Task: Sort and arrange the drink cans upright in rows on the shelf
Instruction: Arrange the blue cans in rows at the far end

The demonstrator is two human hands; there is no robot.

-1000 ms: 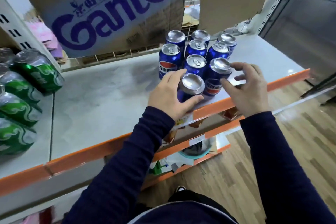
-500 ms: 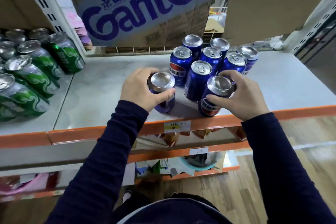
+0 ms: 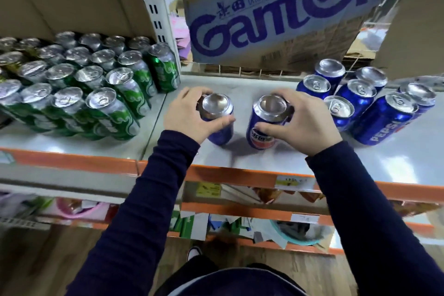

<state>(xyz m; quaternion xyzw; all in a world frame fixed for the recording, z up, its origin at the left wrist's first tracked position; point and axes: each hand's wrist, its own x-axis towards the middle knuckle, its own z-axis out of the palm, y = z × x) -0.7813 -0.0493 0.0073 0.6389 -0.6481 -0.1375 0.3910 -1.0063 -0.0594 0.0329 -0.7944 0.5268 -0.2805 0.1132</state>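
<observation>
While both hands work mid-shelf, each holds one can from above. Fingers and thumb of the left hand (image 3: pixel 187 118) curl round the top rim of the left blue can (image 3: pixel 219 131), upright, towards the near edge of the shelf (image 3: pixel 300 163). The right hand (image 3: pixel 302 125) has the same grip on the right blue can (image 3: pixel 260 136), upright, logo facing near. The two stand side by side, not touching. Resting or just lifted: cannot tell. Cluster of blue cans (image 3: pixel 358 96) far right, upright, packed close. Rows of green cans (image 3: pixel 108 94) on the left section. Printed cardboard box (image 3: pixel 276 14) behind.
</observation>
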